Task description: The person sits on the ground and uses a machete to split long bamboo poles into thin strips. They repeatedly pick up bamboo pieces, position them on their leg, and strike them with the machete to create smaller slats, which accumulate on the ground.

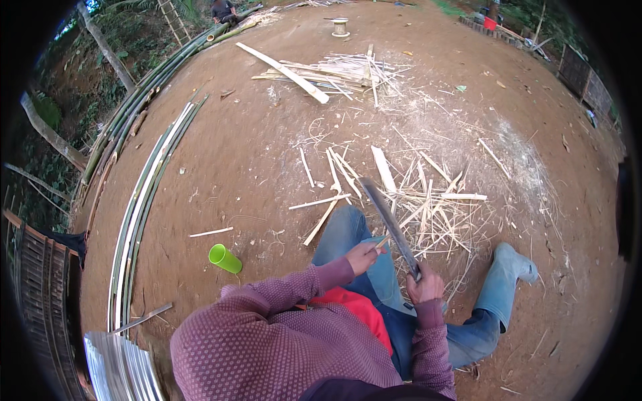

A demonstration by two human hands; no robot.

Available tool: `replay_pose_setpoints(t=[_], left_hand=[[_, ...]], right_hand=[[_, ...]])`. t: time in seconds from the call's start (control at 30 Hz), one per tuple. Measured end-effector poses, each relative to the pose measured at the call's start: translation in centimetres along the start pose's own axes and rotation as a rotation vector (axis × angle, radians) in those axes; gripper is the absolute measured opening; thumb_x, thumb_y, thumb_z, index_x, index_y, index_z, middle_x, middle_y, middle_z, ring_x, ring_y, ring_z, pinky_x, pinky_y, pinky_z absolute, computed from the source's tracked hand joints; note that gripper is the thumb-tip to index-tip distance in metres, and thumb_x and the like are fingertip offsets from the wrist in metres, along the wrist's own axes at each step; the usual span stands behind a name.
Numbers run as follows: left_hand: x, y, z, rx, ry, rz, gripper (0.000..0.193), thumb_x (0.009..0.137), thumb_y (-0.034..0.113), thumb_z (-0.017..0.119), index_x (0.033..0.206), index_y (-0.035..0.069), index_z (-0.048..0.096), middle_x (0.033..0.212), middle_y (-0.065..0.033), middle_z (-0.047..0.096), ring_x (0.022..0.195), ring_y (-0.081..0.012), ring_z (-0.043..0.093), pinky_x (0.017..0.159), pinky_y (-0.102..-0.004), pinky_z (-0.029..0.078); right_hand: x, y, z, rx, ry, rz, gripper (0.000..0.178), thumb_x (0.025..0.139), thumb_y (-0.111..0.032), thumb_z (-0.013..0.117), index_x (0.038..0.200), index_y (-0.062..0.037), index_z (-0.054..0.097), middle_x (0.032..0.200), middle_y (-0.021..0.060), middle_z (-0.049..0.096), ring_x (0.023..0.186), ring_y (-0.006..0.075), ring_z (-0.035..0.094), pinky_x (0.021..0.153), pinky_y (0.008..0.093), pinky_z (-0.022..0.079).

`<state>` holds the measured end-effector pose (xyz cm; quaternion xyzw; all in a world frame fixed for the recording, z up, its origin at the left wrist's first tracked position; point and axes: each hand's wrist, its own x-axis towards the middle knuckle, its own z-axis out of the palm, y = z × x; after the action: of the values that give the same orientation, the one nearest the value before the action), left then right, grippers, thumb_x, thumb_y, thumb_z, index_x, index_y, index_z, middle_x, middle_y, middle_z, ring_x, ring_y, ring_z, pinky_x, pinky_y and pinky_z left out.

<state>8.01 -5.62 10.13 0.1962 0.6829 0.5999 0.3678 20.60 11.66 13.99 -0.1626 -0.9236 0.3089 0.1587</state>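
Observation:
My right hand (425,286) is closed round the handle of a machete (388,219), whose long dark blade points up and away to the left. Just left of it, my left hand (362,258) pinches a thin bamboo strip (382,242) close to the blade, over my bent left leg. Most of the strip is hidden in the fingers, and I cannot tell whether it touches the blade. Beyond my legs, a loose heap of pale bamboo splints and shavings (438,212) lies on the ground. A wider flat bamboo piece (383,169) rests at its far side.
A bright green cup (225,258) lies tipped on the brown earth at left. Long split bamboo poles (144,220) run behind it, near corrugated metal sheets (120,367). Farther off are a second bamboo pile (341,72), a spool-shaped stand (340,28) and a seated person (224,11).

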Motion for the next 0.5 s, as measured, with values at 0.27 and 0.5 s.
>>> replay_pose_setpoints(t=[0.27,0.5], left_hand=[[-0.6,1.1,0.1,0.478,0.120,0.133,0.023,0.089,0.017,0.045,0.098,-0.001,0.057,0.078,-0.0159,0.056,0.075,-0.0280,0.054,0.068,-0.0377,0.043],[-1.0,0.6,-0.7,0.445,0.109,-0.007,0.022,0.088,0.016,0.046,0.093,-0.001,0.058,0.078,-0.0172,0.060,0.076,-0.0293,0.058,0.069,-0.0390,0.044]], right_hand=[[0.6,0.4,2.3,-0.131,-0.090,-0.082,0.024,0.069,-0.025,0.063,0.083,-0.0077,0.054,0.076,0.0137,0.061,0.070,0.0351,0.060,0.062,0.0454,0.046],[1.2,0.9,3.4,-0.216,-0.103,-0.100,0.023,0.070,-0.026,0.063,0.082,-0.0089,0.052,0.077,0.0123,0.062,0.070,0.0331,0.061,0.062,0.0442,0.047]])
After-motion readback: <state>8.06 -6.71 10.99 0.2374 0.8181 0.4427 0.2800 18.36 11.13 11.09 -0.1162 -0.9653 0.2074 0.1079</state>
